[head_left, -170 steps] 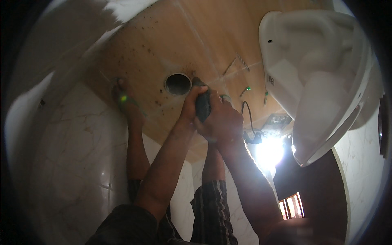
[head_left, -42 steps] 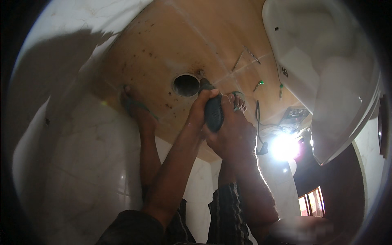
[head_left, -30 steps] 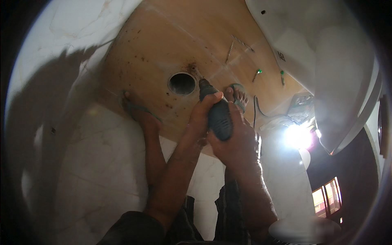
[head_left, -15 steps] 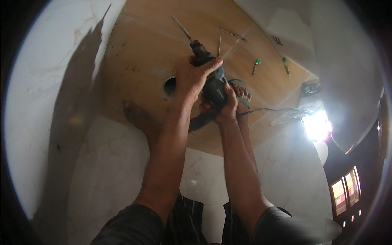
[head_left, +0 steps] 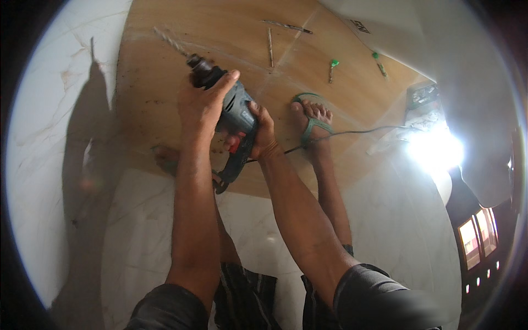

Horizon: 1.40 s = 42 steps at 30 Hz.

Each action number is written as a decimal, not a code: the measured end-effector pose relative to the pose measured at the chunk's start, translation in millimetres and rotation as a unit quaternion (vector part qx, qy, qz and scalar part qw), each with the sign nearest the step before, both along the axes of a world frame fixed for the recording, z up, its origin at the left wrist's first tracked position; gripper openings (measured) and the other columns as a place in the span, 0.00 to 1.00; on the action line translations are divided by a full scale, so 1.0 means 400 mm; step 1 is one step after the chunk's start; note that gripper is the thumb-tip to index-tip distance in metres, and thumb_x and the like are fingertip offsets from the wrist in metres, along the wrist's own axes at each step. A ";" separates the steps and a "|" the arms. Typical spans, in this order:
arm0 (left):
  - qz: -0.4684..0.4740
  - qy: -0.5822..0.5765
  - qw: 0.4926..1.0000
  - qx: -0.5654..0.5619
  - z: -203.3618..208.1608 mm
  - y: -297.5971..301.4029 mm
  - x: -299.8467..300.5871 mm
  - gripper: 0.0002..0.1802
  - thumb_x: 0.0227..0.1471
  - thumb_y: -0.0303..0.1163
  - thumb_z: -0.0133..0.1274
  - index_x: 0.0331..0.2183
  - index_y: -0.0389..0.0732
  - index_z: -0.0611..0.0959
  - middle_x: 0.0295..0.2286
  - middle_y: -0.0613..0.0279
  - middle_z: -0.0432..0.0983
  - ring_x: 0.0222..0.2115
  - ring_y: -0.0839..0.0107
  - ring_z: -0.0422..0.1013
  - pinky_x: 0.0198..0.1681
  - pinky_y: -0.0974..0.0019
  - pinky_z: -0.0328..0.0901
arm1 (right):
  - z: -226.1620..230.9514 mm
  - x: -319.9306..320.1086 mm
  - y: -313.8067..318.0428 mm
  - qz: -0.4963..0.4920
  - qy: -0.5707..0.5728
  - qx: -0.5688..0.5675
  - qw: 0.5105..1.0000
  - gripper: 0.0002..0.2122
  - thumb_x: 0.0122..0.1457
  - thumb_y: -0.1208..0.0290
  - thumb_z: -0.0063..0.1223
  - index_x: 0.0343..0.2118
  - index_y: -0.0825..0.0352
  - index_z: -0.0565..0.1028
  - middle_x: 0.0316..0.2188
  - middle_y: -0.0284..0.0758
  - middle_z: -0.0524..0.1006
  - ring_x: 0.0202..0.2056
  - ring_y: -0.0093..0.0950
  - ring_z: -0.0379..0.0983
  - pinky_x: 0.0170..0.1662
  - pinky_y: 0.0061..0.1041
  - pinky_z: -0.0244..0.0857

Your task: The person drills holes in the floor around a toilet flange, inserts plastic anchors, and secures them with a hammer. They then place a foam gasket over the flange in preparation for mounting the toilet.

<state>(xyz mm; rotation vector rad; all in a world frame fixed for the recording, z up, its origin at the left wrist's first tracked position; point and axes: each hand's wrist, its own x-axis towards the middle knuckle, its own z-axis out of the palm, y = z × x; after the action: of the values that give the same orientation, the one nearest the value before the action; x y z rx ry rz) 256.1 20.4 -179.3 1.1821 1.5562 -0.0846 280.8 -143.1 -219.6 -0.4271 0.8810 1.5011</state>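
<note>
Tan tiled floor (head_left: 357, 104) lay below one blue-grey power drill (head_left: 237, 113), bit fitted. Left hand (head_left: 199, 107): was wrapped around its front body. Right hand (head_left: 263, 135): was curled about its handle. Loose bits (head_left: 270, 48) and sandalled foot (head_left: 315, 116): were right of the drill.

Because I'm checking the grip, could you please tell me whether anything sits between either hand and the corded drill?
Nothing visible does: the left hand holds the corded drill behind its chuck, and the right hand holds its handle near the red trigger, both bare.
</note>
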 end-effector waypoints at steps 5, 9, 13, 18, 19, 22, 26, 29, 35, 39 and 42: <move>0.196 -0.148 0.961 -0.125 0.071 -0.004 -0.031 0.21 0.45 0.36 0.69 0.38 0.36 0.81 0.31 0.61 0.78 0.31 0.67 0.76 0.36 0.62 0.72 | 0.141 0.089 -0.018 0.113 -0.064 0.036 0.991 0.30 0.51 0.55 0.62 0.52 0.73 0.73 0.34 0.46 0.81 0.30 0.37 0.81 0.35 0.38 0.78; 0.365 -0.252 0.859 -0.254 0.141 -0.016 -0.018 0.14 0.50 0.33 0.64 0.37 0.37 0.81 0.34 0.58 0.80 0.36 0.63 0.78 0.41 0.60 0.73 | 0.270 0.190 -0.030 0.289 -0.260 -0.045 0.920 0.33 0.49 0.64 0.65 0.59 0.72 0.70 0.35 0.39 0.80 0.31 0.30 0.79 0.36 0.31 0.76; 0.458 -0.281 0.781 -0.318 0.144 -0.041 0.002 0.14 0.57 0.40 0.62 0.34 0.40 0.79 0.32 0.58 0.79 0.40 0.61 0.77 0.48 0.57 0.71 | 0.387 0.235 -0.033 0.363 -0.378 -0.079 0.848 0.37 0.49 0.67 0.69 0.63 0.70 0.67 0.39 0.36 0.80 0.38 0.23 0.78 0.43 0.26 0.73; 0.434 -0.323 0.755 -0.369 0.149 -0.085 -0.033 0.17 0.62 0.47 0.58 0.33 0.42 0.80 0.29 0.62 0.76 0.35 0.63 0.75 0.47 0.57 0.70 | 0.500 0.212 -0.044 0.418 -0.569 -0.051 0.707 0.40 0.48 0.63 0.73 0.64 0.69 0.66 0.50 0.43 0.79 0.51 0.30 0.77 0.55 0.32 0.69; 0.446 -0.327 0.745 -0.374 0.180 -0.097 -0.035 0.17 0.62 0.47 0.58 0.33 0.42 0.80 0.29 0.62 0.76 0.35 0.64 0.75 0.47 0.57 0.70 | 0.531 0.220 -0.041 0.440 -0.593 -0.036 0.673 0.40 0.49 0.64 0.73 0.64 0.69 0.66 0.50 0.44 0.78 0.52 0.30 0.77 0.55 0.32 0.69; 0.477 -0.340 0.719 -0.376 0.269 -0.126 -0.048 0.13 0.61 0.43 0.59 0.34 0.44 0.79 0.31 0.63 0.77 0.39 0.65 0.75 0.50 0.55 0.70 | 0.608 0.249 -0.027 0.479 -0.609 0.001 0.633 0.40 0.49 0.64 0.73 0.64 0.70 0.66 0.50 0.46 0.78 0.52 0.33 0.77 0.56 0.33 0.69; 0.514 -0.309 0.728 -0.332 0.440 -0.136 -0.033 0.12 0.60 0.40 0.60 0.36 0.43 0.80 0.33 0.61 0.79 0.42 0.65 0.75 0.51 0.54 0.70 | 0.657 0.292 -0.028 0.446 -0.565 0.036 0.693 0.36 0.51 0.62 0.73 0.61 0.70 0.69 0.43 0.44 0.80 0.42 0.32 0.81 0.47 0.31 0.74; 0.477 -0.292 0.786 -0.265 0.493 -0.149 -0.052 0.15 0.60 0.44 0.59 0.37 0.40 0.82 0.37 0.56 0.80 0.42 0.64 0.76 0.48 0.54 0.71 | 0.731 0.363 0.048 0.508 -0.231 -0.030 0.829 0.29 0.55 0.66 0.71 0.56 0.73 0.70 0.41 0.42 0.80 0.35 0.30 0.82 0.37 0.27 0.76; 0.562 -0.236 0.767 -0.200 0.583 -0.186 -0.085 0.15 0.58 0.43 0.60 0.37 0.42 0.82 0.37 0.57 0.81 0.37 0.62 0.78 0.46 0.54 0.73 | 0.795 0.337 0.064 0.553 -0.222 0.015 0.803 0.29 0.55 0.62 0.70 0.55 0.72 0.71 0.39 0.41 0.80 0.32 0.28 0.81 0.32 0.26 0.75; 0.630 -0.216 0.726 -0.173 0.669 -0.197 -0.091 0.14 0.57 0.40 0.60 0.38 0.41 0.79 0.34 0.60 0.79 0.38 0.66 0.76 0.45 0.55 0.73 | 0.842 0.293 0.009 0.602 -0.549 0.063 0.577 0.33 0.51 0.61 0.71 0.57 0.71 0.68 0.43 0.44 0.80 0.43 0.34 0.79 0.45 0.33 0.73; 0.667 -0.276 0.664 -0.195 0.672 -0.210 -0.098 0.13 0.56 0.40 0.60 0.37 0.41 0.79 0.34 0.60 0.79 0.37 0.65 0.76 0.45 0.54 0.73 | 0.869 0.283 0.013 0.640 -0.516 0.045 0.568 0.36 0.49 0.63 0.72 0.58 0.70 0.66 0.46 0.47 0.79 0.50 0.41 0.77 0.54 0.38 0.69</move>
<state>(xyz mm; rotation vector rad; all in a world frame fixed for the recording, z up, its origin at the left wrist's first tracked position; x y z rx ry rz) 216.7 -63.6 89.4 -0.4638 1.3743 0.8067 394.1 -137.9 127.8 -1.9046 -0.7299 1.9972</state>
